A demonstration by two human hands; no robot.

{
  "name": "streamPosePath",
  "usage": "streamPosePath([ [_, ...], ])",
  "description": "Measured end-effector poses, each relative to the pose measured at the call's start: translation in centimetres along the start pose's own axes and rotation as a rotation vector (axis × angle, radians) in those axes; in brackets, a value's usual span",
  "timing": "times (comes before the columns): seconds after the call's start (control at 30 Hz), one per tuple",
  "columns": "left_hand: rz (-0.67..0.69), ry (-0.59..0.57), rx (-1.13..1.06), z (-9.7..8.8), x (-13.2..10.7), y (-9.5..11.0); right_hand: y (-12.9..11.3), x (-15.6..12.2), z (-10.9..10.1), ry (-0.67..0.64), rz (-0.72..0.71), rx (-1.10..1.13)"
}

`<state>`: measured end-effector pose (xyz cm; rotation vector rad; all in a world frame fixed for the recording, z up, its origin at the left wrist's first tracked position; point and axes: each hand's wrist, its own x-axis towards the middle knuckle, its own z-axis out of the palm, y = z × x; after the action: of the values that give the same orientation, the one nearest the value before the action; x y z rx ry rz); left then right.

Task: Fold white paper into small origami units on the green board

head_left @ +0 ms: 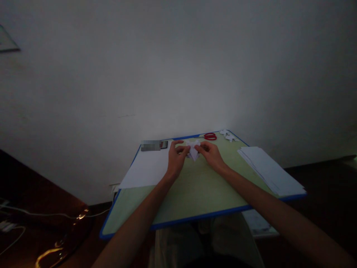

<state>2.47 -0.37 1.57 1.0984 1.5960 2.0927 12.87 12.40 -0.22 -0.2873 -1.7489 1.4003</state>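
A small folded white paper piece (193,152), pointed at its lower end, is held between both hands above the table's middle. My left hand (177,156) pinches its left side, thumb in front. On its right side my right hand (210,153) grips it between thumb and fingers. Just behind the right hand lie scissors with red handles (210,136). Two folded white paper shapes (231,138) rest at the far right corner of the table. The exact folds of the held piece are too small to tell.
The pale green table (195,197) has a blue edge and stands against a grey wall. A white sheet (146,167) covers its left part, with a partly blurred phone-like device (164,144) at the back. Stacked white paper (270,169) lies right. Cables (55,214) run at lower left.
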Motion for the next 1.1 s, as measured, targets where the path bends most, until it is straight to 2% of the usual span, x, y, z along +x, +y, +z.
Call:
streamPosePath([
  [0.2, 0.008, -0.002, -0.003, -0.08, 0.21, -0.38, -0.3, -0.05, 0.06, 0.022, 0.004, -0.017],
  [0.43, -0.077, 0.018, -0.073, -0.09, 0.3, -0.32, -0.96, -0.33, 0.07, 0.036, -0.053, -0.037],
  [0.57, -0.258, -0.143, -0.087, 0.09, -0.07, 0.11, -0.96, -0.31, -0.09, 0.094, -0.063, -0.041],
  [0.63, -0.293, -0.216, -0.053, 0.08, -0.22, 0.16, -0.94, -0.27, -0.11, 0.115, -0.057, -0.039],
  [0.73, -0.267, -0.239, -0.047, -0.01, -0.26, 0.07, -0.97, -0.24, -0.04, 0.116, -0.047, -0.023],
  [0.93, -0.21, -0.208, -0.041, -0.1, 0.08, -0.11, -0.75, -0.14, 0.05, 0.092, -0.014, 0.0],
  [1.1, -0.172, -0.188, 0.022, -0.03, 0.2, -0.04, -0.65, -0.06, -0.04, 0.181, 0.047, 0.118],
])
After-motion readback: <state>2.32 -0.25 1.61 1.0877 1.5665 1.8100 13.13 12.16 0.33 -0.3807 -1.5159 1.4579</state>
